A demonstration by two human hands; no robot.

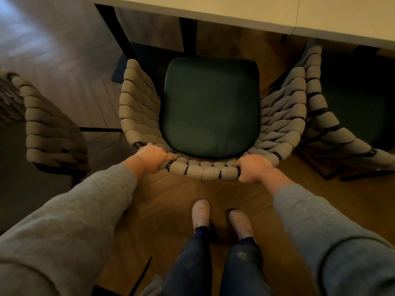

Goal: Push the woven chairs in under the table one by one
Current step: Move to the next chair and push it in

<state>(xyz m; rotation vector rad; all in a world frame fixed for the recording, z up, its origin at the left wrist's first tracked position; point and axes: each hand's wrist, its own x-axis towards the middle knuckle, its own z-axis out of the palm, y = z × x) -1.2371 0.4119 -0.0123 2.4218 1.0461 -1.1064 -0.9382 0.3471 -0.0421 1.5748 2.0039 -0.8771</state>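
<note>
Chair being handled: a beige woven-rope armchair with a black metal frame [205,170] stands in the middle, facing the table, its rounded back nearest the person.
Seat: a dark green padded cushion [210,107] lies fully in view, its far edge close to the table's near edge.
Table: a pale flat-topped table [256,11] runs across the far side on a black leg [126,43].
Left hand [152,158]: grips the top rail of the chair back at its left corner, fingers curled together over the rail, fingertips hidden.
Right hand [253,168]: grips the same rail at the right corner, fingers likewise wrapped close together around it.
Left neighbour: a second woven chair [49,129] sits well apart, out from the table.
Right neighbour: a third woven chair [320,116] stands just beside the middle one, its far end reaching beneath the tabletop.
Floor: brown wooden parquet [171,210].
Feet: two pale perforated shoes [201,213] stand near, behind the chair back.
</note>
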